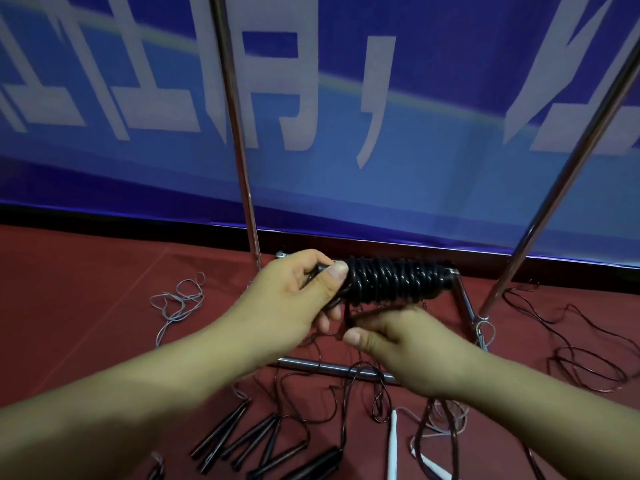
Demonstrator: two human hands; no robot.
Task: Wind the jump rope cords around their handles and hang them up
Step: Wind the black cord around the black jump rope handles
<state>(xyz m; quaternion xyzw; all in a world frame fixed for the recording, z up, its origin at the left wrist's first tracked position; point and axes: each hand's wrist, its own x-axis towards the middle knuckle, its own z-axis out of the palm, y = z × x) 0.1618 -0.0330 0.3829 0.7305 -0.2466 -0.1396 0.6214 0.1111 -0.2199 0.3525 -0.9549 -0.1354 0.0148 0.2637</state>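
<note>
Both hands grip: left hand [294,292] holds the wound black jump rope [388,280], right hand [405,344] pinches its cord.

From my remote seat I see a coiled cord [388,280] of glossy black plastic (highlights on every turn), rack poles [239,143] of polished metal, a matt red floor covering [86,289] that looks like cloth, and a smooth blue banner [433,150] with a faint sheen.

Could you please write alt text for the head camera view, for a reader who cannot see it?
A person's left hand grips a black jump rope bundle while the right hand pinches its loose cord end. Unwound ropes lie on the red floor.
</note>
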